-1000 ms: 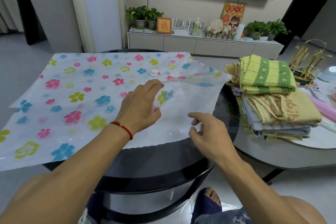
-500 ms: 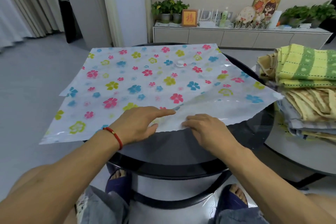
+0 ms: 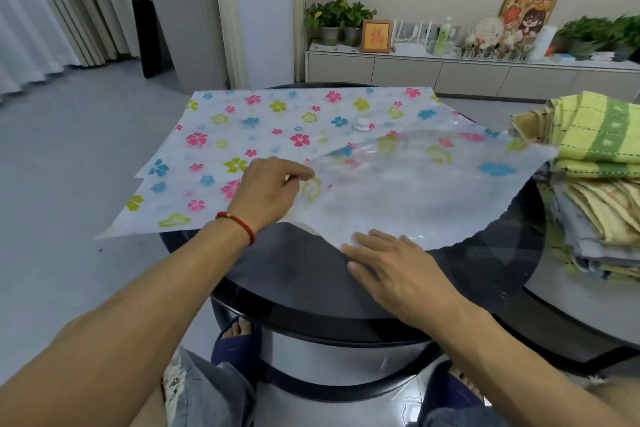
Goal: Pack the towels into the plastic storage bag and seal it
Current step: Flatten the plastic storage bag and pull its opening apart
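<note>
A flower-printed plastic storage bag lies spread over the round black table, with a small white valve cap near its middle. My left hand pinches the bag's upper layer at the near edge and holds it lifted, so the mouth gapes toward the right. My right hand lies flat, fingers apart, pressing the lower layer's near edge onto the table. A stack of folded towels, yellow-green on top, stands at the right, just beyond the bag's right corner.
The towels rest on a second, lighter table at the right. A low white cabinet with plants and frames runs along the far wall. Grey floor stretches to the left. My knees and slippered feet are under the table's near edge.
My left hand has taken hold of the bag's top layer and raised it, opening the mouth. My right hand has flattened onto the lower edge. The view has shifted right.
</note>
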`<state>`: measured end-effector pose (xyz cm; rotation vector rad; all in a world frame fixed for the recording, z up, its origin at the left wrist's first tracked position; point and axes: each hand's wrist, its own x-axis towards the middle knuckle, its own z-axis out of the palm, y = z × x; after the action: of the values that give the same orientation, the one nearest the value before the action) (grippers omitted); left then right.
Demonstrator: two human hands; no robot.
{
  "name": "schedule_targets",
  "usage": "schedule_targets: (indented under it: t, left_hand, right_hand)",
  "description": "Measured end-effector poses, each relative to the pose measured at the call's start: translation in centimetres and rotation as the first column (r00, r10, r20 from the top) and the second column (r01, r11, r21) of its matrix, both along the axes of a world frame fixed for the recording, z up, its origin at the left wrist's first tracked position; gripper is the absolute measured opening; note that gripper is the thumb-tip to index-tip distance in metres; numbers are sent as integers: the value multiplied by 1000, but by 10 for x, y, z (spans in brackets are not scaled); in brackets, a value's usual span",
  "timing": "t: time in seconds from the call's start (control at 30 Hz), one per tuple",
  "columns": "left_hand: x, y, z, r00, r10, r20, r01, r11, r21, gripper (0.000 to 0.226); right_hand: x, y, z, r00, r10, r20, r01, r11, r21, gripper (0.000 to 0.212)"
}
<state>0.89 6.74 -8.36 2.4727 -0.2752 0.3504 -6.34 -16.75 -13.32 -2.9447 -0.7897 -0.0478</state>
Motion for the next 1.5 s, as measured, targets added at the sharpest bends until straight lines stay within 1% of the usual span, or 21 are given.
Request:
schedule_targets:
  t: [0.07,0.13,0.17,0.2,0.3,0.37,0.43,0.53,0.63,0.73,0.8,0.87,0.9,0.97,1.03,1.07,1.17,1.27,1.3,1.37,1.5]
  left_hand:
    - [-3,9,0,984,-122,-131,119,992,-31,34]
    - [-13,15,-7,940,-224,-258,255,962,93,59]
    - [-17,16,-12,922,-254,-293,307,940,151,71]
    - [-20,16,-16,912,-273,-307,334,927,169,76]
    - [-21,12,-18,912,-275,-304,307,950,62,73]
    - [-21,10,-17,915,-270,-299,292,956,31,74]
    - [-20,11,-16,921,-259,-292,276,961,17,72]
    - [-12,13,-11,943,-211,-258,212,977,-25,78]
    - [-3,16,-5,957,-193,-218,179,980,-85,83]
    - [5,21,-3,965,-166,-203,130,975,-179,82]
    - [4,21,-2,963,-163,-212,109,963,-246,80]
    - [0,19,0,949,-221,-225,155,948,-278,77]
    - [-3,19,1,938,-260,-229,191,940,-282,74]
    - [-12,20,0,912,-333,-240,283,933,-221,71]
    - [-20,23,-5,896,-373,-241,373,927,-45,67]
    - [-22,25,-10,901,-365,-236,386,921,46,63]
    - [-29,34,-19,945,-254,-206,304,915,266,42]
    - [-29,42,-21,981,-113,-155,164,911,378,36]
    - [-27,43,-21,991,-70,-110,107,921,375,35]
    - [-22,44,-18,999,-12,-39,23,950,310,33]
    - [-10,43,-9,993,116,4,-115,981,156,33]
  right_hand:
    - [0,0,1,999,-43,-13,43,999,8,30]
    - [2,3,3,996,-90,-14,90,996,1,31]
    - [3,6,3,994,-110,-6,110,994,0,32]
    - [4,11,2,993,-116,5,116,993,4,34]
    - [9,33,1,999,-30,20,29,999,25,42]
    - [13,46,-2,998,33,54,-36,998,53,44]
    - [18,52,-4,994,56,92,-65,993,96,38]
    - [20,51,-8,992,80,102,-89,993,79,24]
    - [18,45,-10,989,114,91,-126,982,143,22]
    - [17,44,-7,988,101,114,-118,979,165,19]
    - [16,47,-4,989,44,142,-73,975,212,14]
    - [14,54,-3,986,6,164,-46,970,239,12]
    - [15,59,-3,986,11,166,-52,967,248,21]
    - [20,67,0,985,24,172,-69,964,257,30]
    - [27,70,2,981,6,193,-64,953,295,27]
    - [30,70,1,978,-8,209,-61,945,322,24]
    - [33,67,0,971,-28,238,-58,937,345,21]
    - [29,64,-8,967,-29,253,-65,932,356,24]
    - [27,64,-11,975,-21,222,-61,932,357,25]
    - [21,62,-16,991,-8,132,-40,933,358,24]
    - [16,51,-18,999,4,39,-17,938,346,22]
